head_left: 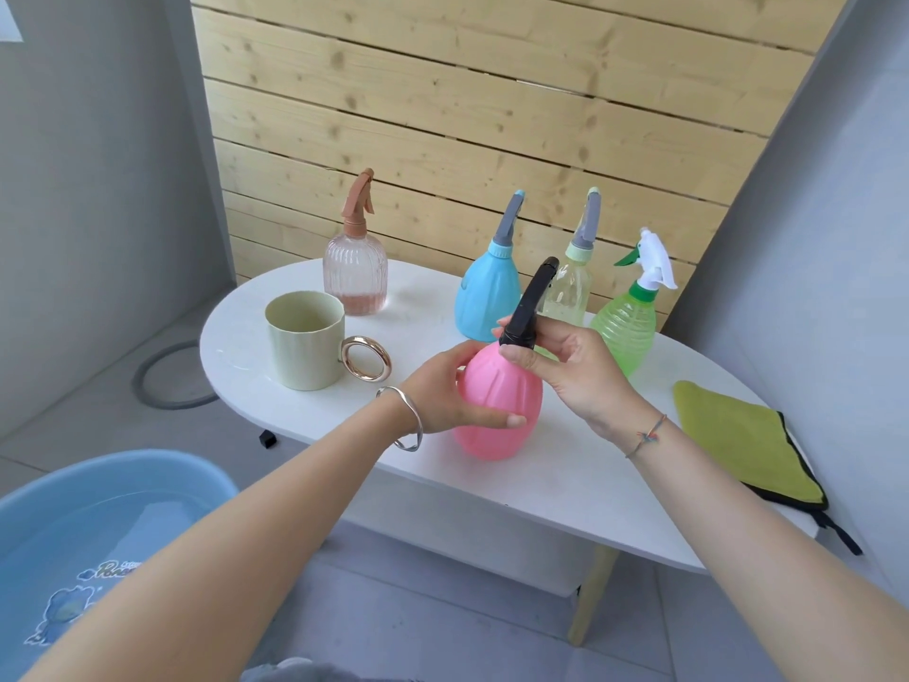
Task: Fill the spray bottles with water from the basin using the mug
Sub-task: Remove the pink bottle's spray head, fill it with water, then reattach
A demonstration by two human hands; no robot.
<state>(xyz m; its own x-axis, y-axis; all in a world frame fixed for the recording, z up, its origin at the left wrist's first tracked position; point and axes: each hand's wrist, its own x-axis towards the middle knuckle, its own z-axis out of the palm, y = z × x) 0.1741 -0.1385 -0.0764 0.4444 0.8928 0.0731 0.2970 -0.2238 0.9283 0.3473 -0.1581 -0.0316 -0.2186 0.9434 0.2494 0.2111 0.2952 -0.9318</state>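
A pink spray bottle [501,406] stands near the front of the white oval table [565,484]. My left hand [442,391] grips its body from the left. My right hand [565,366] pinches the black spray head [529,307] at the bottle's neck. A pale green mug [302,342] with a gold ring handle stands to the left, upright. Behind are a clear pink ribbed bottle [355,278], a blue bottle [487,297], a clear bottle [570,287] and a green bottle [627,327]. The blue basin [98,524] holding water sits on the floor at lower left.
A green cloth with black trim [738,450] lies on the table's right end. A wooden slat wall stands behind the table, with grey walls on both sides. A round drain ring [167,381] is in the floor to the left.
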